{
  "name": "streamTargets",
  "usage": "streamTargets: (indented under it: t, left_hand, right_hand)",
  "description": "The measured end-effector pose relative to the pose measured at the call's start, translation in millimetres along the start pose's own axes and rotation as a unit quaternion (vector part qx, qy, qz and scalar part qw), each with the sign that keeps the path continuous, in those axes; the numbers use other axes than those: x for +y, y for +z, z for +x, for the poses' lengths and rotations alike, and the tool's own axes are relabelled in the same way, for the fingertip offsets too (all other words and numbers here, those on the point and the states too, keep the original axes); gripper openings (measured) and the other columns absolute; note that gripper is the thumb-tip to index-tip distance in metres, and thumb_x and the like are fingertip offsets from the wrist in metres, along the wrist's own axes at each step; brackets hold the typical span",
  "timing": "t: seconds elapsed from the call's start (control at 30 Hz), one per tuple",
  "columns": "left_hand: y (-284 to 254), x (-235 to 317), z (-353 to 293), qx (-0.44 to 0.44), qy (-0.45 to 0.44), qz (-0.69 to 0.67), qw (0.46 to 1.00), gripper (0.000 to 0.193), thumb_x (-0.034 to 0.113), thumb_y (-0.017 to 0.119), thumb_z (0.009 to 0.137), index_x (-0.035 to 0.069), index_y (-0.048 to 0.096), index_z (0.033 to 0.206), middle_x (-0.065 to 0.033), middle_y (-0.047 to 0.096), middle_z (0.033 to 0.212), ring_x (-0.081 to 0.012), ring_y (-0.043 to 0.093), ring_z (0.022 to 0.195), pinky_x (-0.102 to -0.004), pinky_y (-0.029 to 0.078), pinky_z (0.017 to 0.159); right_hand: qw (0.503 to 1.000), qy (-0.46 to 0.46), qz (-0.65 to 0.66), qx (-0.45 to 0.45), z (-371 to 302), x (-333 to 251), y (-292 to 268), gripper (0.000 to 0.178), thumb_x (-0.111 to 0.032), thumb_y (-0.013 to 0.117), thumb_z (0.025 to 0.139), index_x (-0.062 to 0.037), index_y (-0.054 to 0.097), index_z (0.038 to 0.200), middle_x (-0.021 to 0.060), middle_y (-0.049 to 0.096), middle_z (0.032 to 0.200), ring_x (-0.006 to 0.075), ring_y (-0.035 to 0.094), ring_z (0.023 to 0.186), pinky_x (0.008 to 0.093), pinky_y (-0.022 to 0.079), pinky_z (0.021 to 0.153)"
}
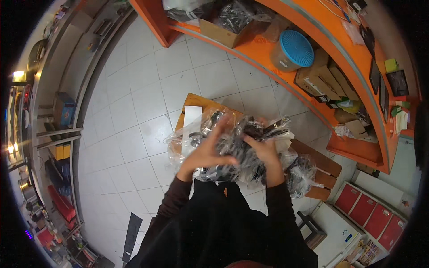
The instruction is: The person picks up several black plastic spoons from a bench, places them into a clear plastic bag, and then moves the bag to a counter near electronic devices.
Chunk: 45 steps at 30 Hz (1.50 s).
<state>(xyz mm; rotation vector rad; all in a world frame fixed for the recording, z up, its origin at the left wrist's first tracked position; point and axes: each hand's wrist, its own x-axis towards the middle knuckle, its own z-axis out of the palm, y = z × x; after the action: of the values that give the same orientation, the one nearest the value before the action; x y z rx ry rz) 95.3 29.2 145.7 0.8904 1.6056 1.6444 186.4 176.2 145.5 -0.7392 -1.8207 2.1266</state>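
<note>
Plainly crinkled: clear plastic beneath two hands

From afar, I'm seeing glossy, creased bags (241, 154) of dark pieces sprawling across a smooth wooden table (192, 100). My left hand (206, 153) is hovering open over them, thumb splaying rightward; my right hand (267, 152) is pointing its thumb inward, its grip unclear.
</note>
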Motion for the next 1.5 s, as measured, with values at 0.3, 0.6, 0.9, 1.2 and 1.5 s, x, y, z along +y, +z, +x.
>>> streamTargets:
  t: [0.3,0.6,0.9,1.2,1.5]
  left_hand:
    - [114,-16,-47,0.058,-0.307,-0.236,0.92,0.028,0.007,0.063,0.064,0.002,0.051,0.089,-0.0031,0.056,0.079,-0.0117,0.053,0.07,-0.024,0.041,0.064]
    - [175,-23,-89,0.092,-0.314,-0.308,0.893,0.038,0.001,0.062,0.067,0.001,0.044,0.101,-0.0056,0.052,0.093,-0.0126,0.051,0.084,-0.0262,0.042,0.072]
    - [191,-46,-122,0.152,-0.374,-0.214,0.89,0.018,0.003,0.056,0.068,-0.002,0.052,0.084,-0.0066,0.057,0.076,-0.0149,0.055,0.066,-0.0255,0.045,0.06]
    - [202,-57,-111,0.038,-0.43,-0.315,0.845,0.026,0.005,0.057,0.069,-0.001,0.048,0.093,-0.007,0.056,0.081,-0.0153,0.053,0.073,-0.0262,0.043,0.065]
    - [191,-64,-108,0.062,-0.427,-0.314,0.846,0.027,0.003,0.054,0.067,-0.003,0.048,0.093,-0.0085,0.054,0.083,-0.0172,0.053,0.076,-0.0258,0.042,0.067]
  right_hand:
    - [0.98,0.006,0.11,0.165,-87,25,-38,0.025,-0.006,0.063,0.069,-0.0013,0.048,0.089,-0.0002,0.052,0.076,0.0062,0.049,0.066,0.0194,0.04,0.059]
    - [0.968,-0.041,-0.095,0.23,-156,55,-49,0.03,-0.02,0.058,0.075,0.0012,0.045,0.092,0.0068,0.052,0.082,0.0146,0.048,0.075,0.0263,0.038,0.067]
    - [0.942,0.069,0.16,0.288,-203,90,-70,0.017,-0.007,0.06,0.072,-0.0037,0.051,0.086,-0.0013,0.052,0.076,0.0054,0.047,0.067,0.0209,0.038,0.061]
    - [0.893,0.113,0.325,0.29,-205,107,-96,0.019,-0.009,0.057,0.075,-0.0038,0.048,0.091,0.002,0.053,0.079,0.0105,0.049,0.069,0.0235,0.039,0.065]
    - [0.908,0.04,0.198,0.366,-179,104,-124,0.027,-0.011,0.06,0.072,-0.0008,0.047,0.094,0.0064,0.053,0.086,0.0133,0.051,0.078,0.026,0.04,0.068]
